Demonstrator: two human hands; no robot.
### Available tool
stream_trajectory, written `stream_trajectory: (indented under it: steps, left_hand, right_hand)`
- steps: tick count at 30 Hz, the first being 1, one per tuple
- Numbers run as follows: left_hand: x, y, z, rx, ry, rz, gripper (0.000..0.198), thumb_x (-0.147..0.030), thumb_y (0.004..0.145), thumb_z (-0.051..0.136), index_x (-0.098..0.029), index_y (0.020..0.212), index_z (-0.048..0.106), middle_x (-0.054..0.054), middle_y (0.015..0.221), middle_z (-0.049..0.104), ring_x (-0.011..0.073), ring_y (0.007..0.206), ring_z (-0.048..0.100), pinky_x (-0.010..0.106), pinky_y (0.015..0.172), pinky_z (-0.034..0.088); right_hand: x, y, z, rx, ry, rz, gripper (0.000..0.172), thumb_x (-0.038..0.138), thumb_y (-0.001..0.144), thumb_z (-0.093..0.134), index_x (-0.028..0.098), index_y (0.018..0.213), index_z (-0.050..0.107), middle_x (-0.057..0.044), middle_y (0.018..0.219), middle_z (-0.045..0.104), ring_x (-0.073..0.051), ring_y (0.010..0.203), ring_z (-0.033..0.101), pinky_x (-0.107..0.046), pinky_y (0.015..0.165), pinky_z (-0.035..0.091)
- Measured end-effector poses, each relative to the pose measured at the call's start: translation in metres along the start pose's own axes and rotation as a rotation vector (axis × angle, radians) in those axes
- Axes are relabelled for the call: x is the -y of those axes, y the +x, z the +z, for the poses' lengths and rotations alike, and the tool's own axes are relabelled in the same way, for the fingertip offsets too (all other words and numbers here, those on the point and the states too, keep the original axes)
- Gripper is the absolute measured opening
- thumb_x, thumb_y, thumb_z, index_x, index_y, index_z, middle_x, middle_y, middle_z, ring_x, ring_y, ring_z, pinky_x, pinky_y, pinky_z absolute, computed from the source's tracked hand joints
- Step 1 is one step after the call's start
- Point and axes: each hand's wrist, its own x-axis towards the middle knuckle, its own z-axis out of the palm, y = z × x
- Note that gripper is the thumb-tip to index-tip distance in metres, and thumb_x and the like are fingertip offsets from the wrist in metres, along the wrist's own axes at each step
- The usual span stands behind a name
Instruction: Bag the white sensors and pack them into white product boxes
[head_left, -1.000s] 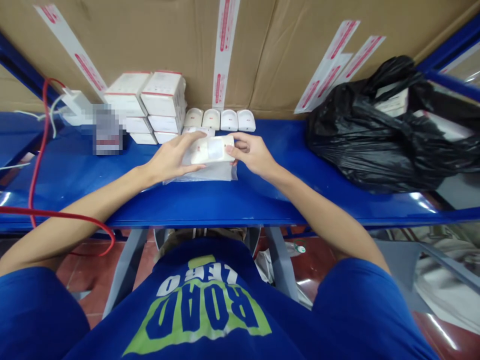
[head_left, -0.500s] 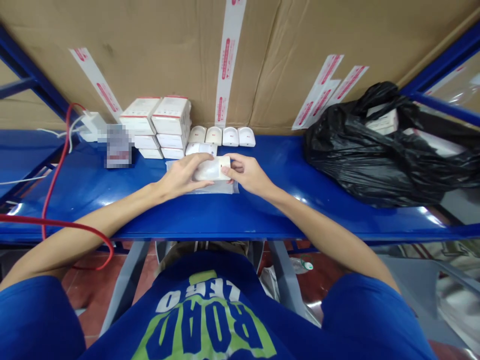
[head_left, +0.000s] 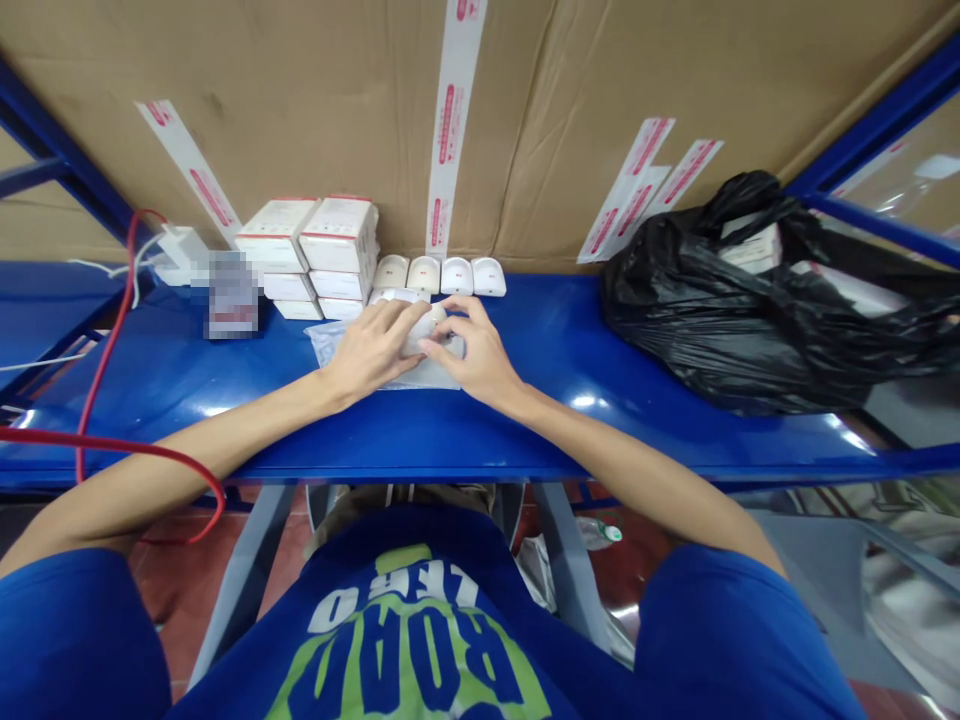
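Note:
Between my hands is a white plastic device (head_left: 417, 334) with a rounded front, which looks like a motion sensor. My left hand (head_left: 372, 345) curls over its left side, fingers covering much of it. My right hand (head_left: 480, 352) grips the right end with thumb and fingers. Under them a clear plastic bag (head_left: 324, 343) lies flat on the blue table (head_left: 555, 420). Just behind stands a row of several white rounded plastic covers (head_left: 456, 276), and another white piece sits in front of them, partly hidden by my fingers.
White boxes (head_left: 337, 250) are stacked at the back left, beside a blurred-out item (head_left: 232, 295) and a white plug (head_left: 182, 245). A red cable (head_left: 112, 340) loops across my left forearm. At the right lies a black plastic bag (head_left: 697, 310) with boxes inside. Cardboard (head_left: 330, 100) walls the back.
The device has turned between my hands and is now more covered. My left fingers have moved over its top, and my right hand has closed in. More of the clear bag shows at the left.

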Motion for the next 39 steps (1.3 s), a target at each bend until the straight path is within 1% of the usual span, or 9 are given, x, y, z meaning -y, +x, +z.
stream_trajectory:
  steps: [5,8,14,19,21,24,30,36,39]
  left_hand:
    - [-0.003,0.001,0.001,-0.015,0.013,0.032,0.047,-0.032,0.095,0.064,-0.022,0.141,0.056,0.015,0.125,0.066,0.0338,0.112,0.064,0.049,0.097,0.056]
    - [-0.002,0.001,0.001,-0.014,0.047,0.035,0.046,-0.033,0.096,0.062,-0.021,0.141,0.056,0.016,0.126,0.065,0.0345,0.114,0.063,0.05,0.099,0.055]
    - [-0.003,0.0,0.0,-0.019,0.062,0.037,0.052,-0.036,0.097,0.064,-0.019,0.144,0.051,0.016,0.125,0.066,0.0335,0.111,0.065,0.048,0.098,0.056]
    - [-0.006,-0.003,-0.001,0.044,-0.034,-0.061,0.066,-0.036,0.091,0.072,-0.02,0.149,0.044,0.014,0.125,0.068,0.0329,0.112,0.068,0.046,0.098,0.057]
    - [-0.005,-0.003,-0.003,0.07,-0.052,-0.11,0.072,-0.037,0.089,0.074,-0.022,0.151,0.042,0.013,0.127,0.069,0.0331,0.111,0.069,0.046,0.097,0.057]
    - [-0.002,-0.002,-0.005,0.078,-0.058,-0.152,0.076,-0.04,0.086,0.075,-0.022,0.152,0.041,0.013,0.131,0.069,0.0337,0.112,0.07,0.046,0.098,0.055]
    - [0.003,-0.002,-0.006,0.081,-0.042,-0.167,0.08,-0.043,0.083,0.077,-0.022,0.152,0.041,0.014,0.132,0.071,0.0355,0.114,0.07,0.048,0.101,0.053]
    - [0.007,-0.001,-0.005,0.11,-0.04,-0.179,0.083,-0.045,0.083,0.078,-0.019,0.152,0.04,0.016,0.13,0.072,0.0368,0.114,0.071,0.049,0.098,0.055]
    - [0.01,-0.002,-0.006,0.083,-0.05,-0.176,0.083,-0.043,0.082,0.078,-0.019,0.152,0.042,0.016,0.13,0.072,0.0363,0.113,0.071,0.047,0.094,0.057]
  right_hand:
    - [-0.001,-0.002,0.009,-0.049,-0.015,0.047,0.007,0.025,0.091,0.064,0.022,0.085,0.066,-0.013,0.127,0.062,-0.028,0.119,0.063,-0.05,0.111,0.05]
    - [-0.001,-0.001,0.006,-0.046,-0.005,0.06,0.01,0.027,0.092,0.063,0.024,0.083,0.064,-0.011,0.122,0.068,-0.028,0.117,0.065,-0.049,0.106,0.052]
    - [0.006,0.002,-0.004,-0.043,0.086,0.062,0.015,0.026,0.094,0.058,0.026,0.079,0.058,-0.01,0.116,0.076,-0.029,0.12,0.069,-0.049,0.106,0.051]
    - [0.009,0.003,-0.01,-0.022,0.12,0.123,0.015,0.032,0.095,0.056,0.028,0.081,0.054,-0.007,0.099,0.078,-0.03,0.116,0.072,-0.046,0.095,0.055]
    - [0.009,0.003,-0.014,-0.038,0.087,0.126,0.015,0.034,0.096,0.054,0.028,0.083,0.053,-0.006,0.094,0.077,-0.029,0.109,0.074,-0.044,0.09,0.055]
    - [0.009,0.004,-0.021,-0.09,0.021,0.121,0.016,0.038,0.097,0.053,0.028,0.085,0.052,-0.005,0.089,0.074,-0.026,0.09,0.072,-0.041,0.084,0.054]
    - [0.014,0.006,-0.029,-0.129,0.079,0.145,0.026,0.047,0.1,0.05,0.029,0.083,0.044,0.002,0.067,0.058,-0.017,0.062,0.056,-0.034,0.067,0.048]
    - [0.014,0.003,-0.022,-0.133,0.173,0.17,0.029,0.053,0.099,0.05,0.028,0.086,0.046,0.005,0.062,0.05,-0.014,0.053,0.046,-0.032,0.056,0.042]
    - [0.008,0.003,-0.018,-0.186,0.236,0.164,0.032,0.057,0.098,0.052,0.028,0.085,0.046,0.004,0.065,0.05,-0.016,0.058,0.053,-0.035,0.063,0.049]
